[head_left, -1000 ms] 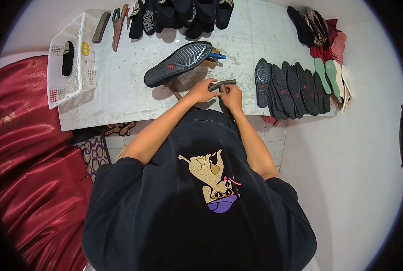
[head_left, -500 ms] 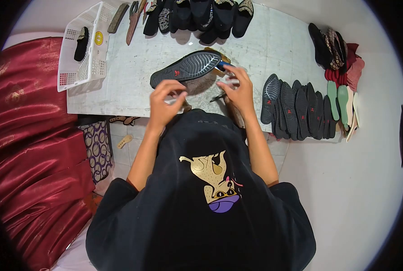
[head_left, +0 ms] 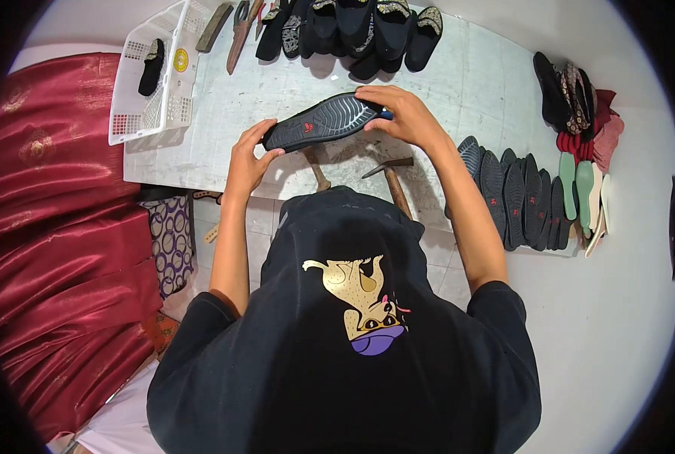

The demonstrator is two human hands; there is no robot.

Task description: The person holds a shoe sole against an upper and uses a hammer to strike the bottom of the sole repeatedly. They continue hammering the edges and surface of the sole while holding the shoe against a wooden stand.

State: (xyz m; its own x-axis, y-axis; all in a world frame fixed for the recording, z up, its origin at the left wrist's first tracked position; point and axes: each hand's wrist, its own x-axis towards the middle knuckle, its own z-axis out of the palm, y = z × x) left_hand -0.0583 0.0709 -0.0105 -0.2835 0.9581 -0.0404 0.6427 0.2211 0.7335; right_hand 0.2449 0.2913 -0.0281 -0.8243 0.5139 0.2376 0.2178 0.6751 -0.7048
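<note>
A black shoe (head_left: 318, 123) is held sole up over the worktable, its ribbed black sole bearing a small red mark. My left hand (head_left: 248, 157) grips its left end, thumb on the near edge and fingers on the far one. At the other end, my right hand (head_left: 407, 117) holds it, fingers over the far edge and thumb below. A bit of something blue shows beside the right thumb; I cannot make out what it is. Below the right hand lies a hammer (head_left: 396, 189) with a wooden handle. Another wooden handle (head_left: 317, 168) sticks out under the shoe.
Several black shoes (head_left: 353, 30) line the table's far side. Loose soles (head_left: 513, 197) overlap at the right edge, beside green insoles (head_left: 584, 189). A white plastic basket (head_left: 177, 91) stands at left, with scissors (head_left: 241, 38) near it. Dark uppers (head_left: 557, 91) lie at far right.
Both hands, apart from the shoe and half open before, have closed on its two ends. The hammer below the right hand is now in fuller view. The whole view has shifted slightly.
</note>
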